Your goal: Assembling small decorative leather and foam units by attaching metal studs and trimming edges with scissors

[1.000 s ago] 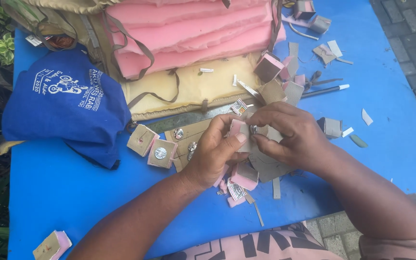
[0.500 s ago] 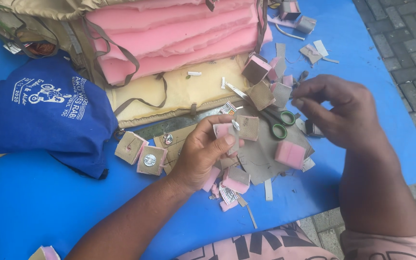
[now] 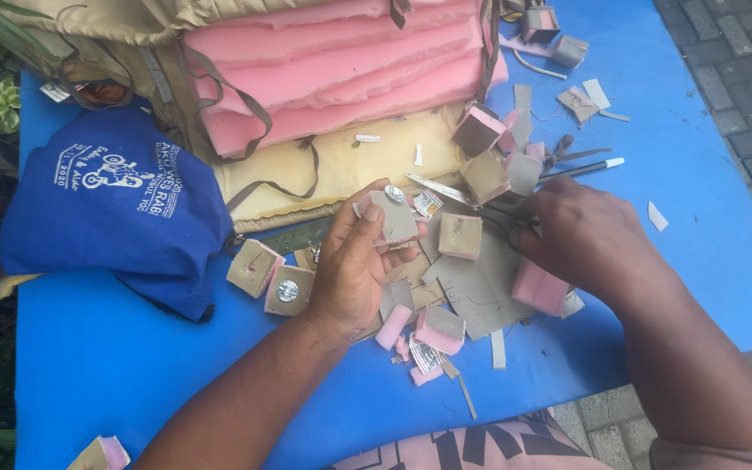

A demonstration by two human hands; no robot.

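The left hand (image 3: 354, 261) holds a small square pad (image 3: 393, 216), tan fabric over what looks like pink foam with a silver snap at its top edge, lifted just above the blue worktop (image 3: 115, 374) near the middle of the view; the fingers are clamped on it, thumb across the near face and the others curled behind. By the look of it the pad is light and soft, likely to squash under a hard pinch, so the edges or the stiffer spot by the snap seem the better places to hold it. The right hand (image 3: 589, 231) lies at three o'clock from the pad, well apart from it, resting on a pair of scissors (image 3: 472, 198) whose blades point toward ten o'clock; its fingers are curled over the handles, but whether they actually grip them I cannot tell. Between the hands lies another tan square (image 3: 460, 236) on a flat sheet of grey-brown fabric (image 3: 480, 292). At eight o'clock from the held pad sit two more squares (image 3: 271, 277), one bearing a snap. A pink foam block (image 3: 540, 287) lies just under the right wrist. At twelve o'clock rises a stack of pink foam cushions (image 3: 341, 65), and at nine o'clock a folded blue cloth bag (image 3: 115, 218).
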